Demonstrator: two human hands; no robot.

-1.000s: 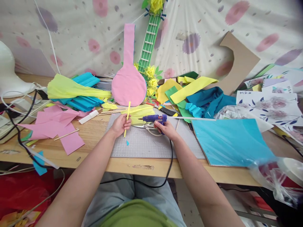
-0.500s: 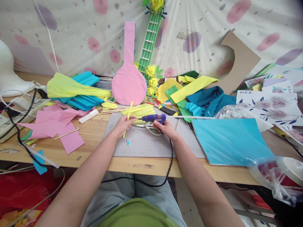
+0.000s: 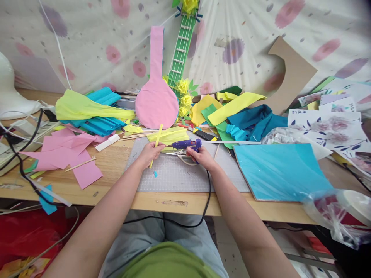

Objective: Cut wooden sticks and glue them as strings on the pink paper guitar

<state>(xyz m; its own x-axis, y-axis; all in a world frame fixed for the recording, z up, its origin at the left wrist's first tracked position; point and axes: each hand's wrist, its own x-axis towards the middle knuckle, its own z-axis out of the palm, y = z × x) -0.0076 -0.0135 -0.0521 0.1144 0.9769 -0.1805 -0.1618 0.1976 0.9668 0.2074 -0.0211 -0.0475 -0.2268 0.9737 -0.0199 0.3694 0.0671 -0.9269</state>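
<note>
A narrow yellow paper strip [image 3: 159, 136] stands nearly upright in my left hand [image 3: 150, 154], whose fingers are closed on it. My right hand [image 3: 201, 156] grips a purple glue gun [image 3: 185, 144] with its nozzle pointing left at the strip and my left fingertips. A long white glue stick [image 3: 232, 142] juts from the gun's back. Beneath the gun lie light-handled scissors [image 3: 185, 159] on a grey cutting mat [image 3: 174, 181]. Just behind is a piece of yellow crepe paper [image 3: 171, 135]. The black cord [image 3: 209, 193] of the gun hangs over the table edge.
A pink lute-shaped piece [image 3: 157, 104] leans at the back before a green stringed neck [image 3: 180, 54] with yellow flowers. Pink paper scraps [image 3: 69, 148] lie left, a blue board [image 3: 281, 170] right. A black-and-yellow utility knife [image 3: 205, 134] rests behind the gun.
The whole view has shifted very slightly. My hands, the strip and the glue gun keep nearly the same position relative to each other.
</note>
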